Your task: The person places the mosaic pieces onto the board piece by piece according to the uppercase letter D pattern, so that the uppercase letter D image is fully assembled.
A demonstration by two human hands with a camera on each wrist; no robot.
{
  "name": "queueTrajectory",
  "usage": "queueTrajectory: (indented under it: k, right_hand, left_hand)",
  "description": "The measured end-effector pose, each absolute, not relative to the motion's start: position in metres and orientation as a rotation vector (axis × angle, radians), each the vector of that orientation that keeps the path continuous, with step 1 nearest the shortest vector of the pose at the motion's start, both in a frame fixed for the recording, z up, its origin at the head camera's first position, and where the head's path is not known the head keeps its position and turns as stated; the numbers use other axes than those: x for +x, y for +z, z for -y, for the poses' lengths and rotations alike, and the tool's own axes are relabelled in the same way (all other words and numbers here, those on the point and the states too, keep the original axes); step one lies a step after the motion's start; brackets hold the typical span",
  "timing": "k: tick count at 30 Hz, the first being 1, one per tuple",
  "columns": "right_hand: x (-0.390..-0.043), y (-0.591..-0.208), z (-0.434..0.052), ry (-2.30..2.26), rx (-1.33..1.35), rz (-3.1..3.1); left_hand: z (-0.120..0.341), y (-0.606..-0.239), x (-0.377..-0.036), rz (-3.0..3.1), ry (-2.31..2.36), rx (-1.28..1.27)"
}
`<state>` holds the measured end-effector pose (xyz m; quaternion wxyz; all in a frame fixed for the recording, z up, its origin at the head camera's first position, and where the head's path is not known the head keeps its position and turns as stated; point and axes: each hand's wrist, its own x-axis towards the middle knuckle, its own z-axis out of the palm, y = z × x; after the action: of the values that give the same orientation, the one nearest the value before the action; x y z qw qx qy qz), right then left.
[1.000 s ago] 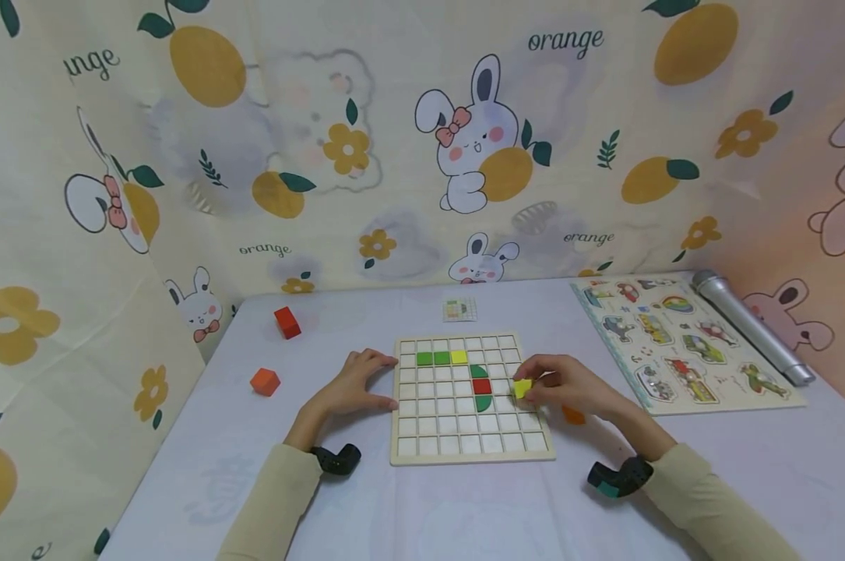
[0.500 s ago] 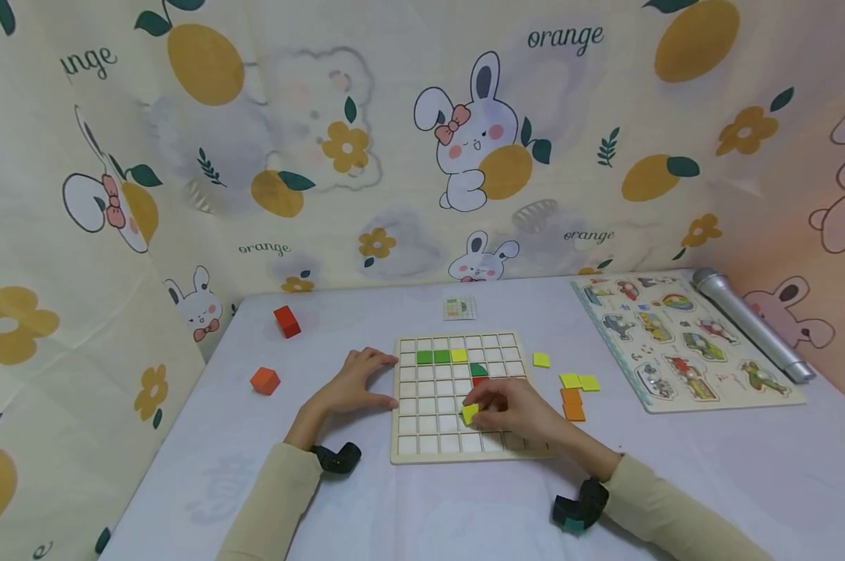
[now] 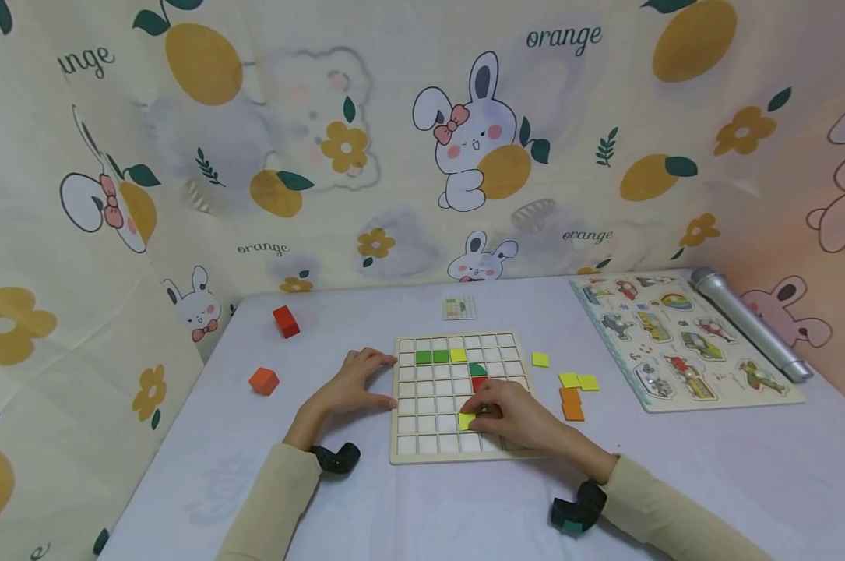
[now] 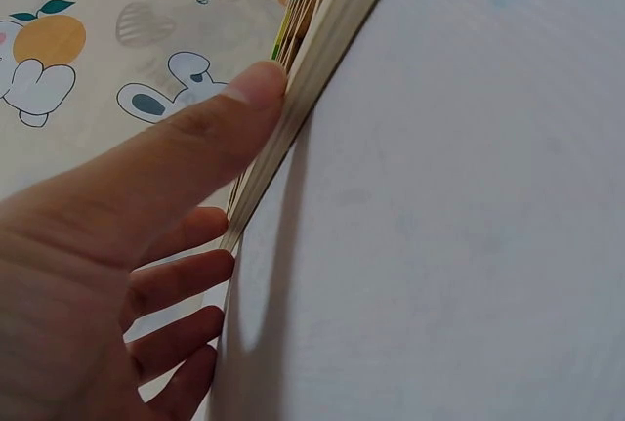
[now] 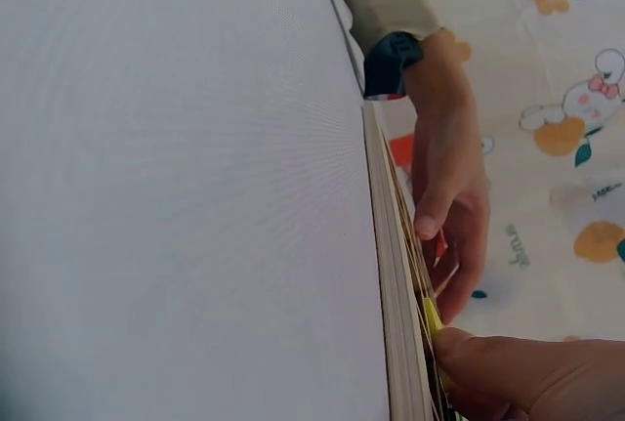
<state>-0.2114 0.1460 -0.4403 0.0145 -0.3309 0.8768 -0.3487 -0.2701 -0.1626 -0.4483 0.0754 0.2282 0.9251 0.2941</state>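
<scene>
Pinching yellow tile (image 3: 467,421), right hand (image 3: 509,417) over grid board (image 3: 422,448); left hand (image 3: 352,387) flat, grip relaxed, pale table (image 3: 464,506).

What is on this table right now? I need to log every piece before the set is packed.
Grid board: one, pale wood, table centre.
Green tiles: two, board's second row.
Yellow tiles off the board: three, right of the board.
Yellow tile: one, on the board, under the right fingers.
Orange tiles: two, right of the board.
Orange cube: one, left.
Red cube: one, far left.
Picture puzzle: one, right.
Silver cylinder: one, far right.
Left hand: on the board's left edge.
Right hand: pinches the yellow tile.
</scene>
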Motion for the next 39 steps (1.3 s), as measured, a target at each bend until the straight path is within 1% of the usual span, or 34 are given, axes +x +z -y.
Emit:
queueTrajectory:
  k: [6,17,22,26,30,39]
  right_hand:
    - [-0.213,-0.442,-0.145,-1.066,-1.089,-2.745]
    - [-0.214,-0.442,-0.146,-1.066,-1.118,-2.751]
    - [-0.220,-0.437,-0.155,-1.158,-1.137,-2.754]
    - [-0.228,-0.433,-0.173,-1.192,-1.191,-2.823]
    - [-0.233,-0.432,-0.198,-1.182,-1.120,-2.907]
    - [-0.237,-0.430,-0.255,-0.966,-0.821,-3.088]
  left_hand:
    - [0.163,-0.448,-0.270,-2.773,0.884,0.684]
    - [0.162,-0.447,-0.270,-2.768,0.886,0.699]
    - [0.162,-0.446,-0.269,-2.768,0.891,0.692]
    - [0.162,-0.446,-0.269,-2.767,0.890,0.694]
    - [0.162,-0.446,-0.270,-2.768,0.878,0.691]
    - [0.161,-0.447,-0.269,-2.778,0.876,0.666]
